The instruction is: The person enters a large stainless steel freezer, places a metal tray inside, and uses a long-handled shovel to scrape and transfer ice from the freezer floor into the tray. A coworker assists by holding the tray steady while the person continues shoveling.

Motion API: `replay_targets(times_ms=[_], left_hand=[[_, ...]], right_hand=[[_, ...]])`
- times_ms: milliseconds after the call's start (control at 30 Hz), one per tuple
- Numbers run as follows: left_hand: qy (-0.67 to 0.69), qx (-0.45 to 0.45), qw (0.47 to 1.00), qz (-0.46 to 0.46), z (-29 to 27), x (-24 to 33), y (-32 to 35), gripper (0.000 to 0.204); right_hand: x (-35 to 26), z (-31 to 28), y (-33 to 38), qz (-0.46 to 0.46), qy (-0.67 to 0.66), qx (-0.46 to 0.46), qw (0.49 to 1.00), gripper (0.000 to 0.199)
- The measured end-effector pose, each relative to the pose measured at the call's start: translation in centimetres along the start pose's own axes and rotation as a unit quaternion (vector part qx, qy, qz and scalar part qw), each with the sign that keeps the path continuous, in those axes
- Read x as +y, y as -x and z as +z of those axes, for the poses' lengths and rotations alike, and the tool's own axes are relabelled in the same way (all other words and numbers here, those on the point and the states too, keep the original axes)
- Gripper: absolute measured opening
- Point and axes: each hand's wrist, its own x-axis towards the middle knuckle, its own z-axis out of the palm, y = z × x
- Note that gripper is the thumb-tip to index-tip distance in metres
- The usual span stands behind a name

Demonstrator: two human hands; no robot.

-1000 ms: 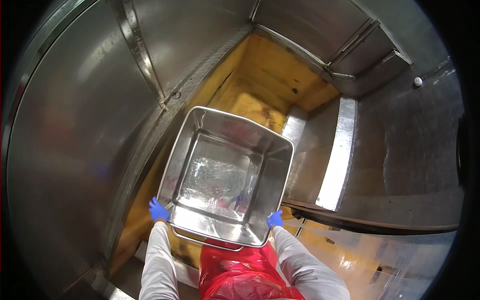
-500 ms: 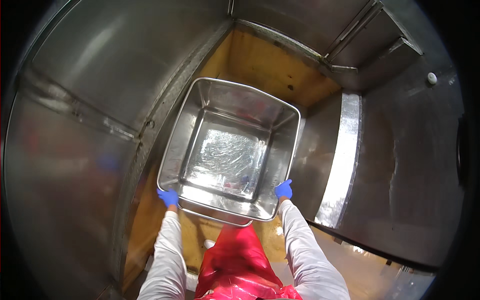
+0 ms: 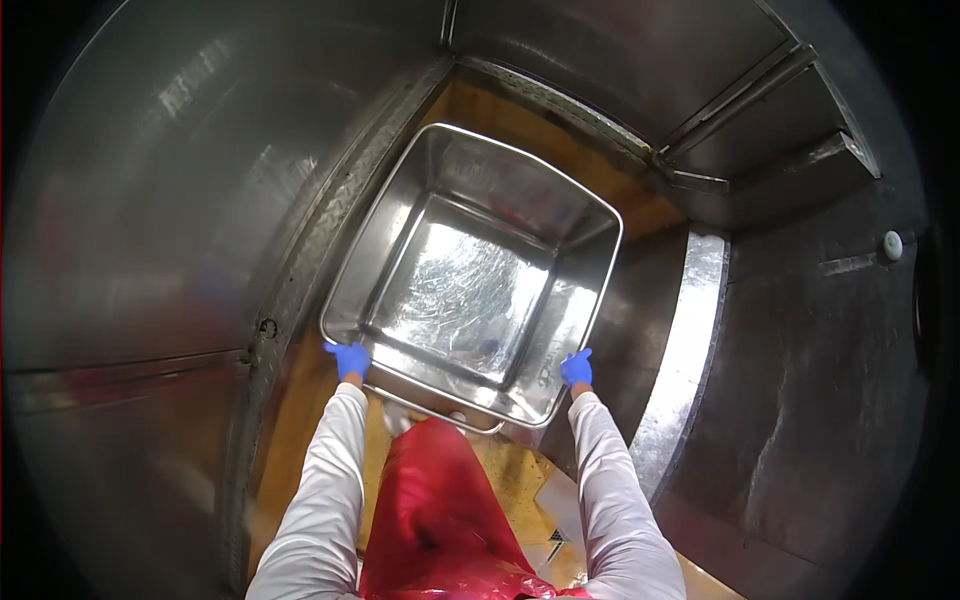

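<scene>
I see my left hand (image 3: 349, 358) and right hand (image 3: 576, 368) clamped on the empty steel bin's (image 3: 470, 280) near corners, at seven and five o'clock; seemingly mid-carry, not set down.

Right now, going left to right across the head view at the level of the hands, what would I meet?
Steel wall → left hand on the bin's rim → big empty steel bin → right hand on the rim → shiny steel panel → dark metal wall.

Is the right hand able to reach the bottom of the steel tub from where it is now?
Probably yes. The right hand grips the near rim of the steel tub, which is open on top with nothing visible inside. The left hand holds the other corner.
</scene>
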Motion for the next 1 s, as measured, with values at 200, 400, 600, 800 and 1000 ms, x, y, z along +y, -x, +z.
replay_targets(times_ms=[200,400,600,800,1000], left_hand=[[0.266,0.119,0.936,-0.196,4.5,1.2,-14.4,0.036],[0.387,0.021,0.893,-0.231,0.0,1.0,-14.7,0.060],[0.584,0.036,0.740,-0.332,-16.4,4.6,-10.1,0.098],[0.580,0.005,0.730,-0.360,-25.4,6.8,-5.7,0.091],[0.681,0.064,0.656,-0.319,-19.6,-6.5,-5.2,0.115]], right_hand=[[-3.3,-5.3,-4.7,-0.064,-0.095,-0.015,0.993,0.070],[-7.1,-3.2,4.9,0.033,-0.105,-0.029,0.993,0.099],[-5.6,-5.2,0.3,0.075,-0.111,-0.005,0.991,0.101],[-2.1,-5.0,-2.0,0.122,-0.126,-0.041,0.984,0.104],[-16.4,-9.1,1.3,-0.064,-0.018,0.001,0.998,0.081]])
